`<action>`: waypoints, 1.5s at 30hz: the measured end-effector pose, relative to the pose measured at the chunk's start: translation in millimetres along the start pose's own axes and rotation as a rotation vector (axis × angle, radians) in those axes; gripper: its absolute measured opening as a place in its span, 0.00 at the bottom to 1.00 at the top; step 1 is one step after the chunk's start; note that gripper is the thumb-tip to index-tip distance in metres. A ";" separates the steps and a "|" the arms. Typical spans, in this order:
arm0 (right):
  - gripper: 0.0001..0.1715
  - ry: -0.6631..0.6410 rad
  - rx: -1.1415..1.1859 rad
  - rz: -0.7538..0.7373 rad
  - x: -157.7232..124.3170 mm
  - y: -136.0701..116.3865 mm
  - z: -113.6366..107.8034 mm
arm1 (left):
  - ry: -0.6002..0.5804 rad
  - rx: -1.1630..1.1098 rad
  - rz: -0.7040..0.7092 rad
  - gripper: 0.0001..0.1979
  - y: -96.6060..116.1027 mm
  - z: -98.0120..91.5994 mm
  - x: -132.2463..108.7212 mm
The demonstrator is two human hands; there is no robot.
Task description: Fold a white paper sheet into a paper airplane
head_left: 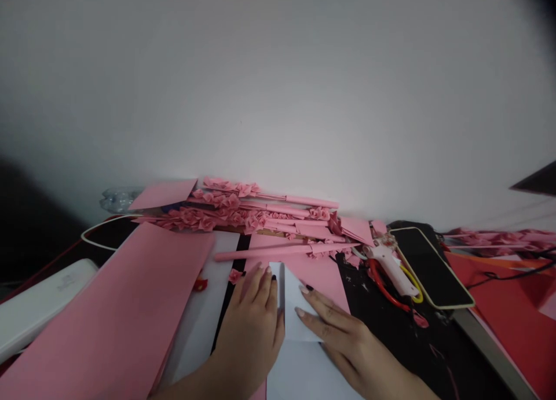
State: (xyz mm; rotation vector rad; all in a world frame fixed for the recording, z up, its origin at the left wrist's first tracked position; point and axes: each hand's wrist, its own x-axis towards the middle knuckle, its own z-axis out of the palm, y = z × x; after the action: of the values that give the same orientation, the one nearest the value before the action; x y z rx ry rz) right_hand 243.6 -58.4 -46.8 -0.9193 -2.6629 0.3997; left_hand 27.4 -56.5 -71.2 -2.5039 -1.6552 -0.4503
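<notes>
Fingers (pixel 325 312) of both hands (pixel 248 322) (pixel 354 342) loosely extended, on folded white paper (pixel 295 322), long axis toward wall (pixel 278 99).

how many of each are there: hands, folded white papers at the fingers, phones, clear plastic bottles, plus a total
Hands: 2 (left hand, right hand)
Folded white paper: 1
Phone: 1
Clear plastic bottle: 1
Total: 5

From close behind and above the left grip (pixel 254 319) and right grip (pixel 350 337), the head view looks down over the surface (pixel 419 351) toward the wall (pixel 278 87) ahead.
</notes>
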 end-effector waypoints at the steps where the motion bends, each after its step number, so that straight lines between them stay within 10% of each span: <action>1: 0.30 -0.001 -0.010 -0.011 -0.1 -0.1 0.0 | -0.004 0.006 0.006 0.22 -0.7 0.4 0.1; 45: 0.20 -0.013 -0.252 -0.147 10.4 -26.7 8.8 | -0.158 0.016 0.087 0.30 -13.2 2.3 5.5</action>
State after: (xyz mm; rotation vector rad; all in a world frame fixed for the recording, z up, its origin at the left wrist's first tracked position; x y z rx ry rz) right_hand 217.9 -73.5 -43.6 -0.7811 -2.8139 0.0359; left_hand 17.7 -45.8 -72.6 -2.6490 -1.5848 -0.2350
